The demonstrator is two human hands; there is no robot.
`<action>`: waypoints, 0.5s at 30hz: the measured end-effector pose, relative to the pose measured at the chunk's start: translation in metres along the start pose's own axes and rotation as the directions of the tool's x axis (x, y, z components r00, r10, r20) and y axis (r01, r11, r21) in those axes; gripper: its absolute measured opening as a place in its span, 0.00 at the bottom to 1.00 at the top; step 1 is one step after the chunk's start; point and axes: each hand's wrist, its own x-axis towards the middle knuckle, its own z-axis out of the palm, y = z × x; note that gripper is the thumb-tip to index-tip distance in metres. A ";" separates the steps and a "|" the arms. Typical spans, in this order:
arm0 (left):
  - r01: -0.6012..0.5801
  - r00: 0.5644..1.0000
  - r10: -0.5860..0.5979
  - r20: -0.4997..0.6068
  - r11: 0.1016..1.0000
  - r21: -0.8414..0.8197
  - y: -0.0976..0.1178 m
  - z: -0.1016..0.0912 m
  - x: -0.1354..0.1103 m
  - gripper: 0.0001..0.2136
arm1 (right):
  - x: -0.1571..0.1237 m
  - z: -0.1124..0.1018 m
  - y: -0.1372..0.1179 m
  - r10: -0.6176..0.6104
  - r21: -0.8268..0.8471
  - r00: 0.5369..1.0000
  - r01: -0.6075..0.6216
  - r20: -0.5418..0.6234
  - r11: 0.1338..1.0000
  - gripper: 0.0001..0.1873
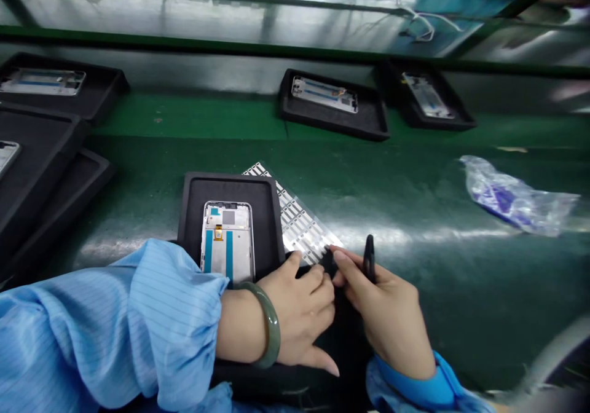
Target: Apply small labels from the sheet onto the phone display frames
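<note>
My left hand (299, 314), with a green bangle on the wrist, is curled with fingertips pinching a small dark piece at the edge of a sticker sheet (302, 225). My right hand (387, 314) meets it fingertip to fingertip and grips black tweezers (369, 256) that point upward. Just left of the hands a black tray (262, 210) holds a phone frame (227, 241) with blue strips and a small yellow part. What the fingertips pinch is too small to name.
Further black trays with phone frames lie on the green belt: one at the back centre (334, 102), one back right (426, 99), some stacked at the left (41, 155). A crumpled plastic bag (516, 198) lies at the right.
</note>
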 end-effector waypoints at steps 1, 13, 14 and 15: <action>-0.002 1.000 0.002 -0.003 1.000 0.002 0.000 0.000 0.000 0.36 | 0.000 0.000 -0.001 0.036 0.039 0.999 -0.037 0.033 0.999 0.28; -0.007 1.000 0.007 0.009 1.000 0.009 0.000 0.000 0.000 0.38 | -0.005 -0.003 0.007 0.085 -0.017 0.996 -0.085 0.000 0.996 0.24; -0.012 1.000 0.012 0.013 1.000 0.010 0.000 0.000 0.000 0.38 | -0.005 -0.003 0.006 0.088 -0.010 0.996 -0.088 0.006 0.996 0.24; -0.013 1.000 0.013 0.019 1.000 0.011 0.000 -0.001 0.000 0.38 | -0.005 -0.003 0.005 0.098 0.018 0.995 -0.099 0.023 0.995 0.24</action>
